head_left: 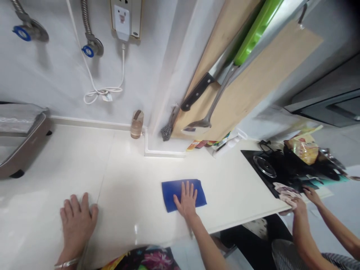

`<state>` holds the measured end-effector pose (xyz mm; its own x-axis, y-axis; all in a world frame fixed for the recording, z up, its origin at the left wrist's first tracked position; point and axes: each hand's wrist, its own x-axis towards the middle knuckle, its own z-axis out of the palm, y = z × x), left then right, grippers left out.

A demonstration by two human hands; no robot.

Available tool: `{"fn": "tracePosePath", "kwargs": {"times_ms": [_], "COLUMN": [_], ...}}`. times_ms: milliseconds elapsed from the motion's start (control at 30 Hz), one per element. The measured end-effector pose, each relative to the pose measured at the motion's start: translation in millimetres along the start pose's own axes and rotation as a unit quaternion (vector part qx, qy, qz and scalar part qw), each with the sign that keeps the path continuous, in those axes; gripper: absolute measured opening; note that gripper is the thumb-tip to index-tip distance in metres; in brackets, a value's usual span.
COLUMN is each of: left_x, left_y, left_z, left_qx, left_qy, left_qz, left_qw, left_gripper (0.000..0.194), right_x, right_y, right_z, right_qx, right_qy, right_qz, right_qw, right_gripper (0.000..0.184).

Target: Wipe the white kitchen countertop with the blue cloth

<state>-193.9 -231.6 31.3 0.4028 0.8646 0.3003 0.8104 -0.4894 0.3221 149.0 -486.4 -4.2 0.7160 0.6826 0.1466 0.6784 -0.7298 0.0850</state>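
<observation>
My left hand [78,221] lies flat on the white counter [132,176], fingers spread, touching nothing but the stone, with a thin bracelet at the wrist. My right hand [186,200] rests palm down on a folded blue cloth [180,194], its fingers spread across the cloth and not gripping it. The cloth lies near the counter's front edge, partly covered by that hand.
Another person's hands [295,204] hold a crumpled cloth by a black gas hob [264,167] at the right. Cutting boards, a kitchen knife [197,92] and a ladle [206,122] hang on the wall. An electric cooker [21,138] stands far left.
</observation>
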Motion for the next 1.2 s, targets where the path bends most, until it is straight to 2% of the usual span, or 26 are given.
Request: {"fn": "tracePosePath", "kwargs": {"times_ms": [167,400,533,667,800,1000,1200], "left_x": [1.2,1.1,0.7,-0.9,-1.9,-2.0,-3.0], "left_y": [-1.9,-2.7,-6.4,-10.2,-9.7,-8.1,-10.5], "left_z": [4.1,7.3,9.9,13.3,11.9,9.0,12.1], "left_qx": [-0.004,-0.004,0.013,0.008,0.002,-0.011,-0.013], "left_qy": [0.005,0.012,0.008,0.012,0.024,0.037,0.054], "left_qz": [-0.009,0.000,0.004,0.006,0.015,0.027,0.034], "left_qw": [1.000,1.000,1.000,1.000,1.000,0.999,0.998], "left_gripper": [0.068,0.074,0.074,0.071,0.070,0.072,0.076], "right_x": [57.8,132.1,151.2,150.7,143.8,134.4,129.0], "right_y": [9.7,9.0,7.3,-2.2,-35.3,-122.2,-198.1], "right_z": [11.1,20.5,21.4,19.5,13.2,-8.1,-38.3], "right_qx": [-0.001,-0.010,-0.002,-0.001,-0.005,0.013,0.036], "right_qy": [-0.021,-0.063,-0.073,-0.081,-0.091,-0.119,-0.151], "right_qz": [0.000,0.021,0.034,0.054,0.073,0.018,-0.001], "right_qw": [1.000,0.998,0.997,0.995,0.993,0.993,0.988], "right_gripper": [0.076,0.076,0.076,0.076,0.077,0.082,0.084]}}
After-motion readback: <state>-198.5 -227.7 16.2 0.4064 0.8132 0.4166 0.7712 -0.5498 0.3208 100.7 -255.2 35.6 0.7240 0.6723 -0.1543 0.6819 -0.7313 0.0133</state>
